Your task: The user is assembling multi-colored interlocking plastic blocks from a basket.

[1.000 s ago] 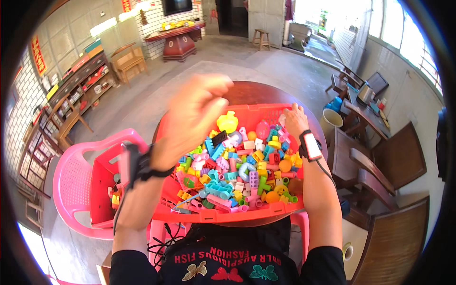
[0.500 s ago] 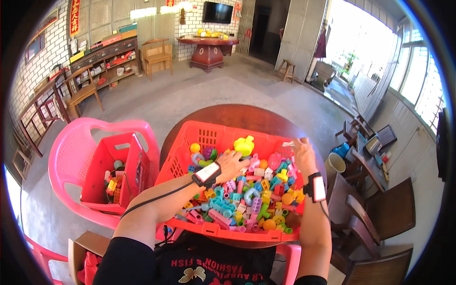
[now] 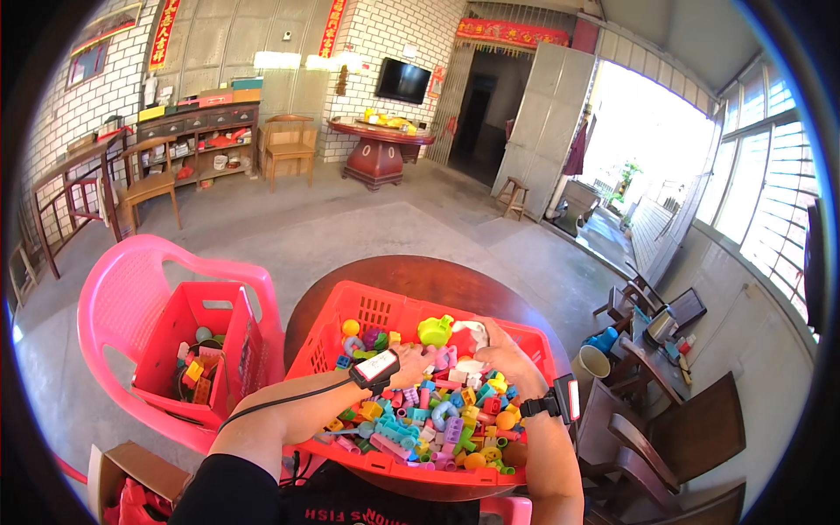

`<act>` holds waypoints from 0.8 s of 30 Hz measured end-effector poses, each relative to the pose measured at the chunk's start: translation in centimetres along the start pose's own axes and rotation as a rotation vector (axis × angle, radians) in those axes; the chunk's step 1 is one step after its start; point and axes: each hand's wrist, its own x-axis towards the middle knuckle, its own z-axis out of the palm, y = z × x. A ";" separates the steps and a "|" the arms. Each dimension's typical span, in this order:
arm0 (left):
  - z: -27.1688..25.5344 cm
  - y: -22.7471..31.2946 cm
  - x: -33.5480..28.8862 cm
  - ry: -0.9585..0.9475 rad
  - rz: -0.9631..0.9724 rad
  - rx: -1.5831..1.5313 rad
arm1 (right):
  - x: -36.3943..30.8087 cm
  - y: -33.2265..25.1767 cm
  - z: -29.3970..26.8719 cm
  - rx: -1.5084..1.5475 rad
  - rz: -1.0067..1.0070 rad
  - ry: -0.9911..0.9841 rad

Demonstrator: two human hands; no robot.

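Observation:
A red plastic basket (image 3: 411, 304) full of mixed toy building blocks (image 3: 437, 420) is in front of me on a round wooden table. My left hand (image 3: 409, 364) rests over the blocks in its middle, fingers stretched out, holding nothing I can see. At the basket's right back part, my right hand (image 3: 509, 357) has its fingers closed on a soft-looking white piece (image 3: 470, 334) whose kind I cannot make out. Between the hands and the back wall sits a yellow-green toy (image 3: 434, 330). An orange ball (image 3: 351, 327) lies in the back left corner.
On the left a pink plastic chair (image 3: 114, 289) holds a red box (image 3: 254, 359) with a few toys inside. The round table (image 3: 420, 269) shows behind the basket. A cardboard box (image 3: 144, 459) stands low left. Wooden chairs (image 3: 700, 429) line the right wall.
My right hand has moved from the basket's right rim inward over the blocks, with the white piece. My left hand has shifted slightly left. The view has tilted up.

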 end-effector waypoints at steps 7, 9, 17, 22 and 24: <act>0.6 0.1 0.4 0.086 0.350 0.015 | 1.9 3.3 0.1 -0.477 -0.325 0.125; 0.6 -0.5 0.7 -0.009 0.283 0.038 | 1.9 2.6 0.5 -0.452 -0.345 0.122; -3.8 0.0 1.0 0.093 0.006 -0.450 | 1.9 4.0 -0.6 -0.631 -0.389 0.135; -6.6 2.1 0.8 0.020 -0.126 -1.604 | 1.8 3.5 2.2 -0.033 -0.364 0.086; -8.0 3.1 0.3 0.015 -0.138 -1.687 | 1.6 2.6 3.1 -0.187 -0.572 0.098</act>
